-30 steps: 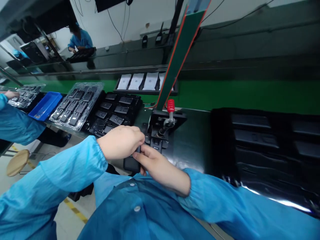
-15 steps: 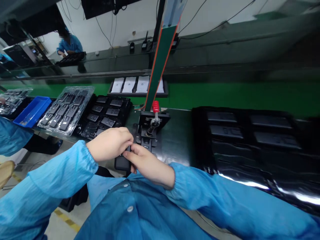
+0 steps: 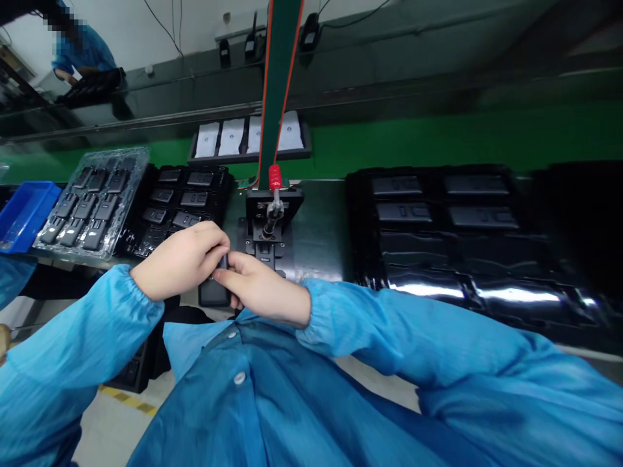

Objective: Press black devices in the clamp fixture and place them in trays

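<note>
Together, left hand point(image 3: 187, 259) and right hand point(image 3: 260, 287) hold one black device point(image 3: 213, 296), four white packets point(image 3: 232, 137) lying beyond.

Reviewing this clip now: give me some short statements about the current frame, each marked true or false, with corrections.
1. The right hand holds a black device. True.
2. The left hand rests on the clear tray. False: the left hand is at that same device.
3. The blue bin is left of the clear tray. True.
4. The clamp handle is yellow. False: the clamp handle is red.
5. White packets lie in the rear tray. True.
</note>
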Action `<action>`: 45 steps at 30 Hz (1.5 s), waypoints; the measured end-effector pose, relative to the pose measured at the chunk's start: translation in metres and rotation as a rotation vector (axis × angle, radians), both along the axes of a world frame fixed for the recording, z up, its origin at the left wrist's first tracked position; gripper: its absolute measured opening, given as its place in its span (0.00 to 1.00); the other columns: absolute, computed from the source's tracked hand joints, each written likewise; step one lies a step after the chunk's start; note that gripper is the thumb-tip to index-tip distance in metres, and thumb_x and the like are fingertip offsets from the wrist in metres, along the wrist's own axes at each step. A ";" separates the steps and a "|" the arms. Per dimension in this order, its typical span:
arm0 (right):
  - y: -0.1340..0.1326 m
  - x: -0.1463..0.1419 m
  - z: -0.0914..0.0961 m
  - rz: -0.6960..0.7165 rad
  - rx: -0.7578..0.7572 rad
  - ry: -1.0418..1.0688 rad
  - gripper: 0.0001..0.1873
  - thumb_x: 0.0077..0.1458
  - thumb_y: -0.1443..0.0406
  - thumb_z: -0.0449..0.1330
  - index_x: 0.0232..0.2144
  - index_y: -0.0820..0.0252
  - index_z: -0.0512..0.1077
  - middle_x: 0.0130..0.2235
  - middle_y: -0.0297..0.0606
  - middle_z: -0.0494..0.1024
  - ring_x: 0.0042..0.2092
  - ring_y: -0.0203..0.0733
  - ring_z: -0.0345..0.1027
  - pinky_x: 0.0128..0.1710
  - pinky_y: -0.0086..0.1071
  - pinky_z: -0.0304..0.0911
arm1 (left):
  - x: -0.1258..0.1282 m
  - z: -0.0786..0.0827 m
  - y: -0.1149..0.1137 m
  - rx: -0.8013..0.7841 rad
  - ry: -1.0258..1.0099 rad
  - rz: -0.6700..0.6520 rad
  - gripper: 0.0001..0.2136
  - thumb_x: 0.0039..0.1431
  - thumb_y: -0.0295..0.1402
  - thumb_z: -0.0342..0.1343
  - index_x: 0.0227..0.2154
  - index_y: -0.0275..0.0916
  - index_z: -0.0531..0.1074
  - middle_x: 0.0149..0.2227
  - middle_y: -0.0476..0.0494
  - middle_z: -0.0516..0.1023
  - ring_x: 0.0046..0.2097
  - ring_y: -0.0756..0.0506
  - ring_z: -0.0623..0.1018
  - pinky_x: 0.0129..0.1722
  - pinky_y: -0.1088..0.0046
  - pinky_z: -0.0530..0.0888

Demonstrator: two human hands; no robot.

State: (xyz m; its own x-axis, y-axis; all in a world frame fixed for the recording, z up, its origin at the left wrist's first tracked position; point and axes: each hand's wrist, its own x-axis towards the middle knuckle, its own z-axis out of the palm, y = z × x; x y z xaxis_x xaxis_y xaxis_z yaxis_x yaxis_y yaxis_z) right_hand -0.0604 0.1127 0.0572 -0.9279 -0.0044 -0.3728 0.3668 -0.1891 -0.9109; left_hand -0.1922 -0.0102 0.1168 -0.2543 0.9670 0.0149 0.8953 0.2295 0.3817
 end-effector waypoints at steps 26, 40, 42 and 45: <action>0.008 -0.014 -0.009 -0.034 0.084 -0.037 0.07 0.73 0.65 0.58 0.38 0.58 0.67 0.20 0.24 0.67 0.21 0.32 0.63 0.17 0.23 0.56 | -0.013 -0.016 0.007 0.081 -0.318 0.207 0.08 0.67 0.35 0.57 0.36 0.40 0.80 0.39 0.45 0.84 0.42 0.43 0.81 0.45 0.65 0.76; 0.010 -0.020 -0.022 -0.047 0.122 0.006 0.11 0.73 0.62 0.57 0.34 0.57 0.66 0.18 0.24 0.67 0.19 0.32 0.62 0.16 0.24 0.53 | -0.020 -0.021 0.003 0.154 -0.036 -0.061 0.06 0.69 0.29 0.58 0.41 0.39 0.81 0.46 0.40 0.85 0.48 0.42 0.84 0.52 0.62 0.80; 0.010 -0.020 -0.021 -0.045 0.136 0.007 0.10 0.72 0.63 0.57 0.35 0.58 0.66 0.18 0.24 0.67 0.19 0.33 0.63 0.17 0.25 0.53 | -0.020 -0.019 0.005 0.141 -0.075 -0.031 0.05 0.68 0.29 0.60 0.40 0.39 0.81 0.45 0.41 0.85 0.47 0.42 0.84 0.52 0.62 0.80; 0.011 -0.020 -0.019 -0.045 0.160 0.020 0.09 0.72 0.64 0.58 0.35 0.58 0.67 0.19 0.24 0.67 0.20 0.32 0.63 0.19 0.25 0.53 | -0.020 -0.018 0.007 0.128 -0.125 0.020 0.05 0.67 0.29 0.60 0.38 0.40 0.81 0.43 0.42 0.85 0.45 0.42 0.83 0.49 0.63 0.79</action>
State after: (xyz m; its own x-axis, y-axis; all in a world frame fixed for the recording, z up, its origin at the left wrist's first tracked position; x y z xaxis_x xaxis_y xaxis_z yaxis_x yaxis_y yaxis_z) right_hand -0.0807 0.1237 0.0383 -0.9331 0.0954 -0.3466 0.3425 -0.0571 -0.9378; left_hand -0.2125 -0.0030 0.0990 -0.2808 0.9540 0.1046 0.8348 0.1890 0.5170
